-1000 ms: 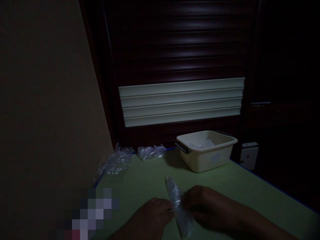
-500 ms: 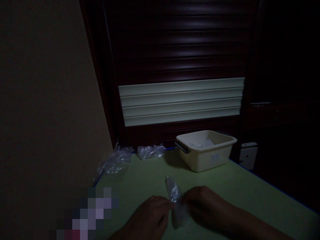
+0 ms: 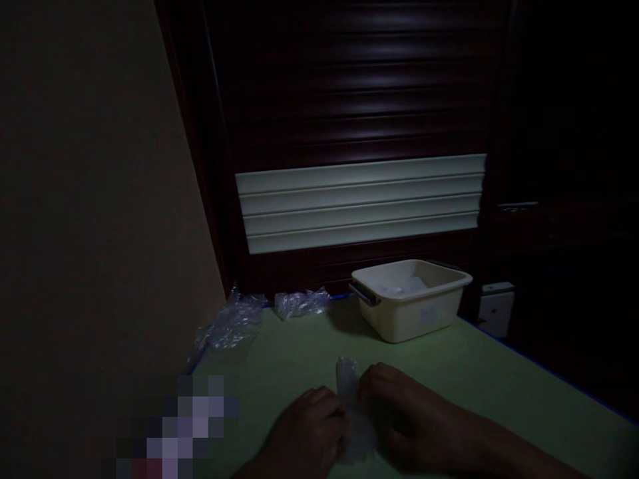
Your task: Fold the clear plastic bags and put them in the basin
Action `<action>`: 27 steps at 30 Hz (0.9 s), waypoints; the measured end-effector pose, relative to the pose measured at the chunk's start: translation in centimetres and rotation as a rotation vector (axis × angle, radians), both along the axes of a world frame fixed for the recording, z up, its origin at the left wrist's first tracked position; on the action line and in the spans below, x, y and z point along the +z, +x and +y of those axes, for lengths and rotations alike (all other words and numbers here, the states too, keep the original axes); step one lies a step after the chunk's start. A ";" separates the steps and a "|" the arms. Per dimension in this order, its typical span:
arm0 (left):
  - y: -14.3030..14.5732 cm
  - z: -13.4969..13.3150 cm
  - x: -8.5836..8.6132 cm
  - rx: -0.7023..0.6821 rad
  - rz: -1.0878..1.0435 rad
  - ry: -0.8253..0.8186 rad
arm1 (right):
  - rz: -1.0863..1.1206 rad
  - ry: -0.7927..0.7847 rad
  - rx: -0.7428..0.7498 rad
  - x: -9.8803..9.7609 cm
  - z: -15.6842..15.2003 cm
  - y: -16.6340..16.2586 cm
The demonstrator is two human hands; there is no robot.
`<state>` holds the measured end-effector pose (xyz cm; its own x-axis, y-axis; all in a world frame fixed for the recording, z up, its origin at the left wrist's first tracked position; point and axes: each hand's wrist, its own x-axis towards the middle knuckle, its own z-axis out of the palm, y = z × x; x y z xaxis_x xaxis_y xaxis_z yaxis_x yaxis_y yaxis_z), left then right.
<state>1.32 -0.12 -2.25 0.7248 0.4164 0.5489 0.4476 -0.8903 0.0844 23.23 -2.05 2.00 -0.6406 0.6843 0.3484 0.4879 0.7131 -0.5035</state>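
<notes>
Both my hands rest on the green table (image 3: 499, 392) near its front edge, in dim light. Between them is a small clear plastic bag (image 3: 349, 406), crumpled and standing up a little. My left hand (image 3: 304, 432) pinches its left side with closed fingers. My right hand (image 3: 399, 412) grips its right side, fingers curled round it. What is inside the bag cannot be made out.
A cream plastic tub (image 3: 412, 299) with a grey handle stands at the back of the table. Crumpled clear plastic bags (image 3: 299, 303) and more crumpled plastic (image 3: 229, 326) lie at the back left by the wall. A dark roller shutter stands behind.
The plastic bag has been squeezed shorter between my hands: its long upright end has come down and bunched up. Both hands have drawn closer together.
</notes>
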 end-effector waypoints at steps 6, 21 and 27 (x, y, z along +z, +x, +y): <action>-0.1 0.3 -0.2 -0.023 0.003 0.016 | -0.113 -0.032 -0.006 0.0 -0.4 -0.6; -0.5 -0.5 1.5 0.181 -0.146 -0.523 | -0.082 0.015 -0.035 0.1 -0.6 -1.1; 0.0 -0.4 1.5 0.287 -0.222 -0.600 | 0.046 -0.131 -0.174 -1.2 0.3 -1.3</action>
<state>1.35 -0.47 -0.80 0.4384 0.8519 0.2866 0.5733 -0.5106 0.6408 21.91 -1.79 0.81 -0.4943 0.8243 0.2759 0.5720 0.5475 -0.6108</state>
